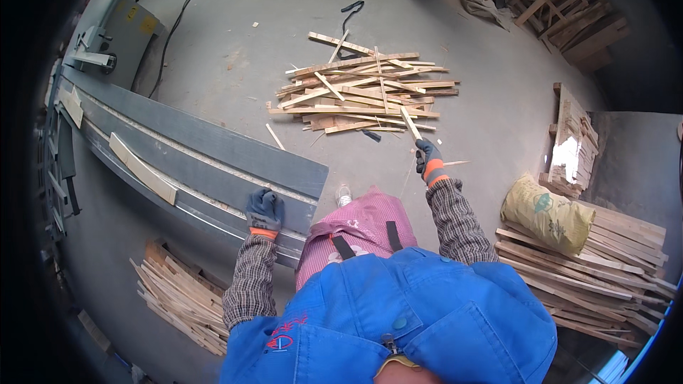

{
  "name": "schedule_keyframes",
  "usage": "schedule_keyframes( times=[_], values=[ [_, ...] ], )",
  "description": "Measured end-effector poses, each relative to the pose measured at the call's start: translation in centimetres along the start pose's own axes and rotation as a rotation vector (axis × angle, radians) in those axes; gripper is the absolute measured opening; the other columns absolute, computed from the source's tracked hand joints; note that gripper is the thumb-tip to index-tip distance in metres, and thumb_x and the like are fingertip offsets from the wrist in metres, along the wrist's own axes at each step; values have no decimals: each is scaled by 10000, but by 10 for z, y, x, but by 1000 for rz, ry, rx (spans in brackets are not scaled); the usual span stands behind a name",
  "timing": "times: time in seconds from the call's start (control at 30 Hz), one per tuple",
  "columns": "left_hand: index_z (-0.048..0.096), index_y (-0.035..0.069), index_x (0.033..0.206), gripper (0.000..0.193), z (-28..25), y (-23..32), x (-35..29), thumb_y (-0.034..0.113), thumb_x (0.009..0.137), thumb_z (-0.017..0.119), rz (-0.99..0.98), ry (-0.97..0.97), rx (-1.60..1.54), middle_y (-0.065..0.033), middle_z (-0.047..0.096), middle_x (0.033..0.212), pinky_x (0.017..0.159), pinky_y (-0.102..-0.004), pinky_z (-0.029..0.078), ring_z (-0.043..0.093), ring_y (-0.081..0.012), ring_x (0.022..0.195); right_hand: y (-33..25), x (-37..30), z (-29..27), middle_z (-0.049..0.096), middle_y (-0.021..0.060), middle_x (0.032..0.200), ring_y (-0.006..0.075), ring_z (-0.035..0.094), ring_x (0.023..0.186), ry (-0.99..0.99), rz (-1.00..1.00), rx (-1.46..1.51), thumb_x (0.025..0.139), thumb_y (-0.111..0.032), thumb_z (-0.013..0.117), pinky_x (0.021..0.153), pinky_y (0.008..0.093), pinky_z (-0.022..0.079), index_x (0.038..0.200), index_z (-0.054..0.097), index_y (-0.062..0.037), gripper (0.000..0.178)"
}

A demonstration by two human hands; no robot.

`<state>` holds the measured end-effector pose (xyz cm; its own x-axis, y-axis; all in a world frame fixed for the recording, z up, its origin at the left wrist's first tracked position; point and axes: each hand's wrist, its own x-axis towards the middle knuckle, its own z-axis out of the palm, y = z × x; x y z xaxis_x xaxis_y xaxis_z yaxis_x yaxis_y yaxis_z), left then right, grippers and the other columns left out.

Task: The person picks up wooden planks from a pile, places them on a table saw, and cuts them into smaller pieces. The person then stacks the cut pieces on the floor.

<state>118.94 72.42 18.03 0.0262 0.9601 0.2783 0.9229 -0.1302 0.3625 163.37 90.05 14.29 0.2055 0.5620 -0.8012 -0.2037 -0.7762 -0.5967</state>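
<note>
My right hand (427,156), in a dark glove with an orange cuff, grips the near end of a short pale wooden strip (410,123). The strip points away from me, toward a heap of wooden strips (370,89) on the floor. My left hand (265,208), gloved the same way, rests with curled fingers on the near end of a long grey machine table (206,160); nothing shows in it. Farther left along that table lies a curved wooden board (142,169), with a smaller wood piece (72,105) beyond it.
A stack of wooden strips (181,299) lies below the machine table. At right, a yellow sack (548,215) sits on more stacked strips (590,270). Stacked boards (569,142) stand farther back, near a scrap wood pile (569,14). A black cable (186,11) crosses the floor.
</note>
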Motion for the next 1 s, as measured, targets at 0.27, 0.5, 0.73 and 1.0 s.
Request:
schedule_keyframes(
  times=[0.27,0.5,0.73,1.0],
  values=[
    [484,-9,756,290,73,7,-10,259,836,561,-569,-14,465,-197,508,756,644,-484,395,511,-385,718,-123,203,54,426,-25,533,116,339,346,-64,-137,-331,830,-267,640,322,290,244,819,550,-172,132],
    [453,-48,762,353,46,48,46,278,896,473,-1042,-136,360,-216,471,813,701,-480,377,462,-384,745,-143,465,106,632,135,813,276,597,731,76,-262,-985,815,-243,641,657,395,445,996,674,-82,244],
    [509,-77,835,406,62,55,59,306,940,427,-1094,-64,545,-256,508,863,703,-463,401,493,-380,807,-135,616,163,667,182,914,348,618,817,189,-259,-977,790,-360,672,762,433,451,1015,657,-42,390],
    [538,-52,1087,386,58,34,39,288,985,387,-222,-183,889,-189,554,859,586,-432,445,546,-344,712,-54,661,189,675,162,964,232,606,785,-141,-44,-672,751,-234,716,688,358,461,1178,602,-12,495]
  ],
)
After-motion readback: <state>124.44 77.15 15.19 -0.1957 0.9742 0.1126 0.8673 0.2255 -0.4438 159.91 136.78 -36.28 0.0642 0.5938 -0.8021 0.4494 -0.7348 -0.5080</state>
